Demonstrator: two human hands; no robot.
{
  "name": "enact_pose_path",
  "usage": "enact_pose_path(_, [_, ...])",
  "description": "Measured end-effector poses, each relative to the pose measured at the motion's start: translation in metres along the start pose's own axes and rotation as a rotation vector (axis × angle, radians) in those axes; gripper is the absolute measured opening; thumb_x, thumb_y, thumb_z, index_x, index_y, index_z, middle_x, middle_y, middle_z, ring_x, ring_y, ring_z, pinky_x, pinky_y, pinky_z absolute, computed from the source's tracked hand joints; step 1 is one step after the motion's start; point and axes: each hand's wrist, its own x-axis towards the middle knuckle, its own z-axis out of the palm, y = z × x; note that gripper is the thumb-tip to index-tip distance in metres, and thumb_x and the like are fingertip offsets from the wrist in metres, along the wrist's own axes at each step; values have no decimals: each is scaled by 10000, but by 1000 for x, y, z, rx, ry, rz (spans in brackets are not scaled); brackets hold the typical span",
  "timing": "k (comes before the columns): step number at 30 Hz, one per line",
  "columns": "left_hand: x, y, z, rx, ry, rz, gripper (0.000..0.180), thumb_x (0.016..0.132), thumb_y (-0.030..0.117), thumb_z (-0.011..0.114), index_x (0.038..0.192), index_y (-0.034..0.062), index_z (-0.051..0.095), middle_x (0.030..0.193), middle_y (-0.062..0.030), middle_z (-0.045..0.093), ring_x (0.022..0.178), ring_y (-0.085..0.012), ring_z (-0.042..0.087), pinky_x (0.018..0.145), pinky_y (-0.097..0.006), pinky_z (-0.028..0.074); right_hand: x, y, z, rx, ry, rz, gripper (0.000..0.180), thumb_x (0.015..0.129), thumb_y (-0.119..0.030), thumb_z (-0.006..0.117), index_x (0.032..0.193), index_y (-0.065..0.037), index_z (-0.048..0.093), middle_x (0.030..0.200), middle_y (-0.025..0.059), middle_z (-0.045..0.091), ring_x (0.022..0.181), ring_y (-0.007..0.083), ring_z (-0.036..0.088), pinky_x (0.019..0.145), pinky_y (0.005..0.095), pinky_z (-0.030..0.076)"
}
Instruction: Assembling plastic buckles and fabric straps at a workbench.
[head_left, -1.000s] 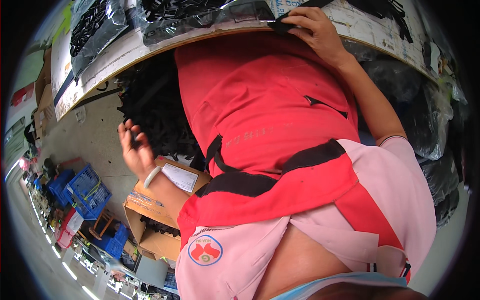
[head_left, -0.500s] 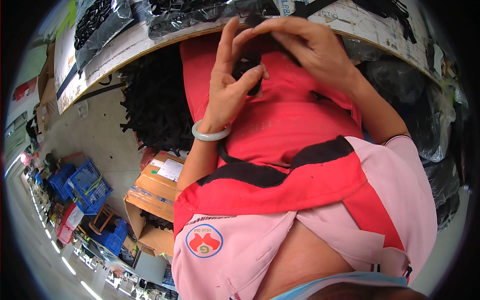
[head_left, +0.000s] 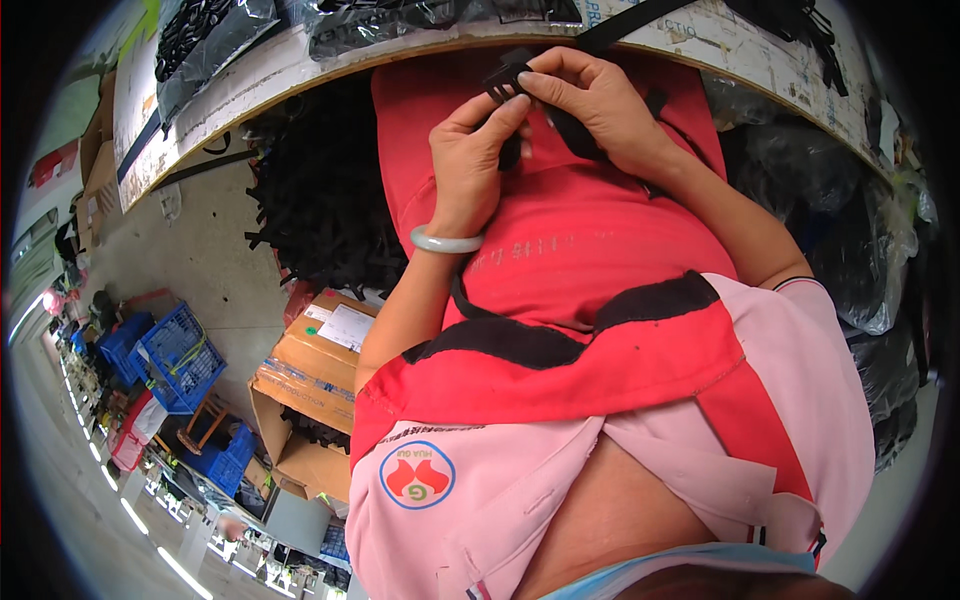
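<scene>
- Head view: the left hand (head_left: 470,165) and right hand (head_left: 610,115) are close together, thumbs and fingers pinching a small black slotted plastic buckle (head_left: 508,78); it is held just in front of the surface edge, above the apron;
- a flat black webbing strap (head_left: 575,138) hangs beneath the right hand; a smooth, pale, rounded bangle (head_left: 447,240) rings the left wrist;
- the apron (head_left: 560,225) is creased red cloth with black trim;
- the surface (head_left: 740,75) is a scuffed whitish board with a curved-looking brown edge, carrying a clear plastic bag (head_left: 205,50) of black parts;
- below lie a heap of black strips (head_left: 320,200), an opened cardboard box (head_left: 300,375), grey floor (head_left: 225,290) and latticed blue crates (head_left: 182,360)
</scene>
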Motion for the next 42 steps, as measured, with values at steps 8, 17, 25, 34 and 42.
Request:
enact_pose_path(8, [8, 6, -11, 153, 50, 57, 148, 860, 97, 687, 918, -40, 679, 671, -21, 614, 487, -62, 502, 419, -203, 378, 0, -17, -18, -350, 51, -74, 229, 972, -149, 531, 1167, -29, 525, 804, -40, 569, 744, 21, 514, 668, 169, 416])
enact_pose_path(17, [7, -6, -16, 595, 3, 287, 158, 820, 62, 696, 949, -28, 681, 701, -32, 644, 563, -81, 565, 508, -234, 451, -2, -19, -14, -438, -118, 193, 203, 906, -210, 606, 857, -14, 617, 663, -32, 559, 579, 27, 475, 512, 195, 361])
enact_pose_path(25, [15, 0, -13, 985, -32, 705, 110, 783, 33, 701, 873, -16, 662, 697, -74, 615, 589, -143, 584, 547, -254, 452, 6, 1, -10, -151, -35, 124, 230, 912, -238, 632, 960, -13, 631, 727, -6, 617, 624, 38, 539, 553, 174, 412])
enact_pose_path(34, [14, -11, -14, 781, 11, 735, 111, 818, 40, 686, 916, -1, 653, 737, -72, 611, 610, -145, 593, 520, -269, 459, 17, 6, -13, -1, -103, 224, 277, 905, -249, 654, 1049, -14, 634, 838, 14, 643, 704, 42, 577, 616, 170, 458])
enact_pose_path(42, [21, -11, -21, -243, -46, -219, 232, 919, 188, 625, 984, -34, 624, 769, -89, 619, 558, -140, 588, 410, -236, 445, 9, 19, -12, -391, 14, -513, 157, 898, -169, 654, 973, -31, 641, 970, -11, 570, 845, 61, 544, 696, 179, 426])
